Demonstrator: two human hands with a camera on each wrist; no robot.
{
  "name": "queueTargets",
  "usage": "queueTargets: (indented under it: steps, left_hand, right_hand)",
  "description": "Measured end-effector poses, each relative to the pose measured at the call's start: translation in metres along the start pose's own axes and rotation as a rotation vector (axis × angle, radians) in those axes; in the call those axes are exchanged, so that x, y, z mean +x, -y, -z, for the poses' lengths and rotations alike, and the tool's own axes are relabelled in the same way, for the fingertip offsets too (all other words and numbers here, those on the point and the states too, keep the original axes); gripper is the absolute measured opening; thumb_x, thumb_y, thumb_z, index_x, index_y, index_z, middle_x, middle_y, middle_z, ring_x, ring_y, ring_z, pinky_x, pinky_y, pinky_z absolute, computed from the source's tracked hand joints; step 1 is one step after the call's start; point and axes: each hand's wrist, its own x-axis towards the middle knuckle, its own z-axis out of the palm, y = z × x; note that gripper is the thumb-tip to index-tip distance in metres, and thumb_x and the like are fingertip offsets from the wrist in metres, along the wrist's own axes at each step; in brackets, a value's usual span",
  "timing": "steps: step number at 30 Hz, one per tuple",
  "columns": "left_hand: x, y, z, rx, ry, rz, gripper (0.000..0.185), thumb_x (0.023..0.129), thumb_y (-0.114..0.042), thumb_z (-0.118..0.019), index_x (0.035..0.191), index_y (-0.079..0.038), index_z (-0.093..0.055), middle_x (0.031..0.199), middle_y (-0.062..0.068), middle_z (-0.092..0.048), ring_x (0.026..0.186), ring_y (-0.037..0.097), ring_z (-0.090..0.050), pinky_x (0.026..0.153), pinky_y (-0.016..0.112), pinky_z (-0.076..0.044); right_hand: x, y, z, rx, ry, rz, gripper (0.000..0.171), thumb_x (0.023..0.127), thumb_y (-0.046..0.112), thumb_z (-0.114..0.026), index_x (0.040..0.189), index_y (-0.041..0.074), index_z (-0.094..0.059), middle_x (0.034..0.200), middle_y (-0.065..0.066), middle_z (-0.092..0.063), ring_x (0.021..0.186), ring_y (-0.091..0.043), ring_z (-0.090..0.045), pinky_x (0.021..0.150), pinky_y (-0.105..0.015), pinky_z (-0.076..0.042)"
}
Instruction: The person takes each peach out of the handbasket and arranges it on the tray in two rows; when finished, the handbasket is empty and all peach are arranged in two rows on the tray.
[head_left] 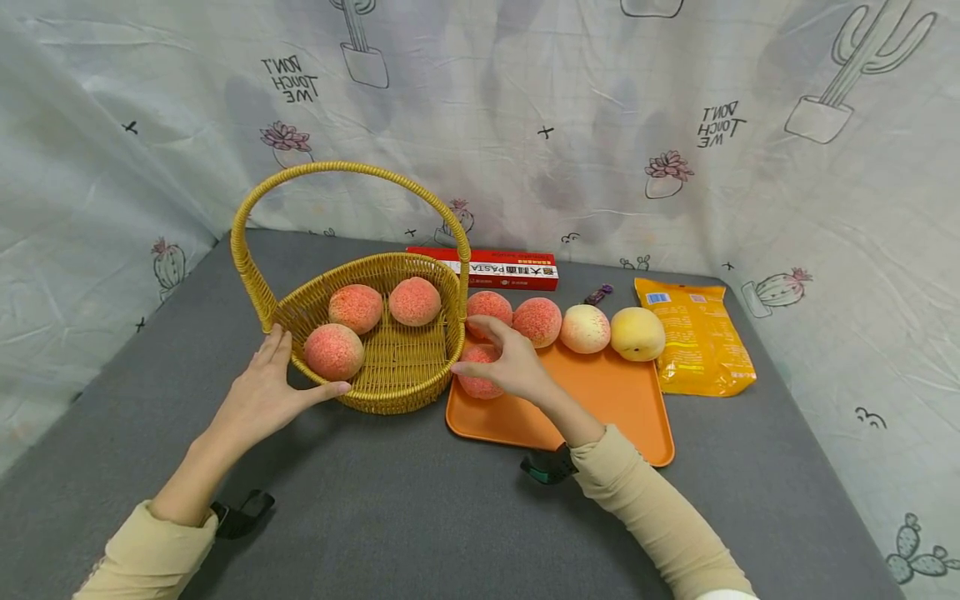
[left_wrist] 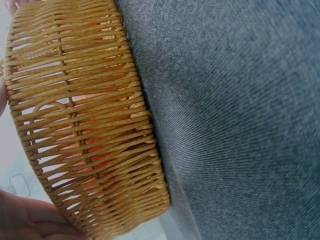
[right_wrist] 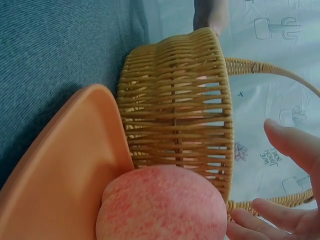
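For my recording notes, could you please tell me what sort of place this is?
Probably a staged tabletop setup: a cactus-printed sheet hangs behind a grey table bearing a wicker basket.

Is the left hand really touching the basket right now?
Touching. The left wrist view shows the left hand meeting the basket at its rim, with no gap between them.

a pink peach [right_wrist: 160, 207] sat at bottom centre, an orange tray [right_wrist: 75, 160] at lower left, a wicker basket [right_wrist: 175, 100] mid-frame, parted fingers [right_wrist: 280, 215] at lower right.
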Motion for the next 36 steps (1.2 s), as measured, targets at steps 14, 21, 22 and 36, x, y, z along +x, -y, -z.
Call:
queueTargets:
  steps: [14, 21, 22, 36]
  left_hand:
    - [0.000, 0.001, 0.000, -0.007, -0.001, 0.003, 0.114, 0.071, -0.065, -0.055, 0.136, 0.012, -0.001, 0.141, 0.028, 0.007, 0.124, 0.051, -0.008, 0.089, 0.065, -0.019]
    - [0.000, 0.001, -0.001, -0.004, 0.000, 0.001, 0.115, 0.071, -0.066, -0.055, 0.136, 0.012, -0.001, 0.141, 0.028, 0.008, 0.123, 0.051, -0.008, 0.090, 0.064, -0.019]
    - [0.000, 0.001, -0.001, -0.004, 0.001, 0.002, 0.115, 0.071, -0.066, -0.055, 0.136, 0.012, -0.001, 0.141, 0.028, 0.008, 0.123, 0.051, -0.008, 0.090, 0.064, -0.019]
    - [0.000, 0.000, 0.001, -0.006, 0.015, 0.010, 0.115, 0.071, -0.067, -0.053, 0.135, 0.013, -0.001, 0.141, 0.029, 0.008, 0.124, 0.051, -0.007, 0.089, 0.064, -0.019]
  right_hand:
    - [0.007, 0.006, -0.007, 0.035, 0.027, 0.002, 0.071, 0.071, 0.027, -0.075, 0.130, 0.005, -0.043, 0.130, -0.007, -0.045, 0.119, -0.021, -0.041, 0.095, -0.036, -0.035]
    - [0.019, 0.021, -0.015, -0.009, 0.071, 0.044, 0.069, 0.072, 0.031, -0.073, 0.131, 0.011, -0.043, 0.131, -0.002, -0.044, 0.121, -0.015, -0.039, 0.096, -0.031, -0.034]
    - [0.022, 0.025, -0.018, -0.031, 0.078, 0.041, 0.070, 0.072, 0.032, -0.073, 0.131, 0.012, -0.043, 0.131, -0.001, -0.044, 0.121, -0.015, -0.038, 0.097, -0.031, -0.033]
    - [0.071, 0.057, -0.086, -0.206, 0.246, -0.013, 0.075, 0.070, 0.036, -0.074, 0.131, 0.007, -0.042, 0.128, -0.004, -0.048, 0.116, -0.015, -0.044, 0.090, -0.027, -0.039]
